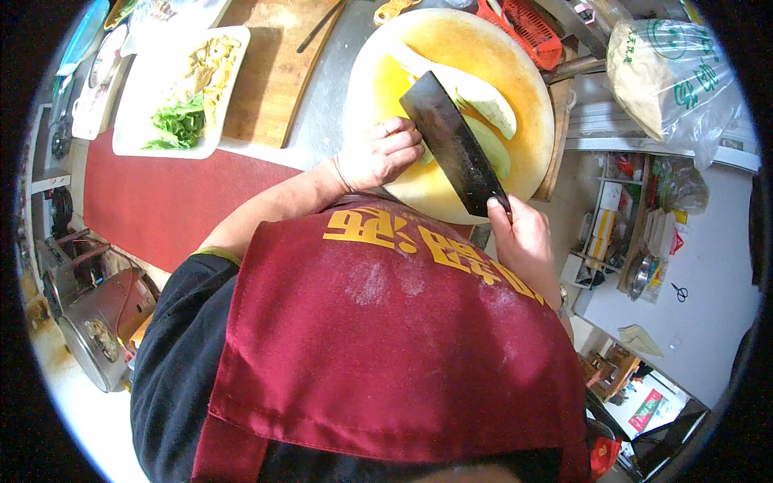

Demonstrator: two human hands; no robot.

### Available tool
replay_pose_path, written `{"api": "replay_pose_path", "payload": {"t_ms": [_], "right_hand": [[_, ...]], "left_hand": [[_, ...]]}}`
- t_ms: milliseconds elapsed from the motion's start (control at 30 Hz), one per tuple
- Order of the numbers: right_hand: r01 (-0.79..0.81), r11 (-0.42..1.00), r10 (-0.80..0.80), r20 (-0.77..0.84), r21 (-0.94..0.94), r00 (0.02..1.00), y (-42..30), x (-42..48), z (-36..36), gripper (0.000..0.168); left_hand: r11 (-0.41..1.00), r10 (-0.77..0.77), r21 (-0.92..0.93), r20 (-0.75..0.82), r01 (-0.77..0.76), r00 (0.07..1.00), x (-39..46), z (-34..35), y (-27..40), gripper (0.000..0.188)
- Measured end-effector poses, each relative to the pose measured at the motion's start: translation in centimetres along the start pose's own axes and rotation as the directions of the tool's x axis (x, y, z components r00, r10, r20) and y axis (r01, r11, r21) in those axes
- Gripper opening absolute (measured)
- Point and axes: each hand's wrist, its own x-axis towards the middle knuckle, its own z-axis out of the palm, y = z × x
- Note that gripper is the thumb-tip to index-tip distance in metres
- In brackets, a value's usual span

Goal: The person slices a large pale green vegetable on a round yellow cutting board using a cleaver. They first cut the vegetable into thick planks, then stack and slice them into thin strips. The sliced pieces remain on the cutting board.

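My right hand [524,235] grips the handle of a dark, wide-bladed cleaver [456,148]. Its blade slants across a round, yellow-stained cutting board [531,78]. Left of the blade, the fingers of my left hand [386,151] are curled onto a pale green vegetable piece [426,157], mostly hidden under the fingers and blade. To the right of the blade lies a cut length of pale green vegetable [490,148], partly covered by the cleaver. Beyond it rests another long, pale piece [492,105]; its exact kind is hard to tell.
A white tray [121,136] with leafy greens [178,124] and yellowish pieces [211,63] stands at left, beside a wooden board [259,108]. A red plastic basket [531,36] sits behind the round board. At right hangs or rests a plastic bag [676,84] containing something pale.
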Motion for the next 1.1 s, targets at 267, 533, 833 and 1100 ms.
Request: {"api": "replay_pose_path", "payload": {"t_ms": [267,533,833,1100], "right_hand": [[0.014,0.997,-0.011,0.039,-0.079,0.999,-0.6,0.6,-0.6,0.033],[0.028,0.997,-0.022,0.081,-0.072,0.996,-1.2,2.5,0.0,0.036],[-0.031,0.997,0.043,0.179,-0.07,0.983,-1.5,2.2,-1.0,0.038],[0.28,0.953,-0.292,-0.118,-0.113,0.949,0.9,4.8,5.8,0.033]], "left_hand": [[1.0,0.016,-0.017,0.004,-0.016,1.0,0.1,-0.2,-0.1,0.027],[0.998,0.024,-0.051,-0.002,-0.024,1.0,-0.3,0.4,-0.5,0.027],[0.999,0.037,-0.018,-0.008,-0.037,0.999,-0.3,0.1,-0.5,0.026],[0.999,0.013,-0.03,0.012,-0.012,1.0,-0.5,-0.1,-0.2,0.027]]}}
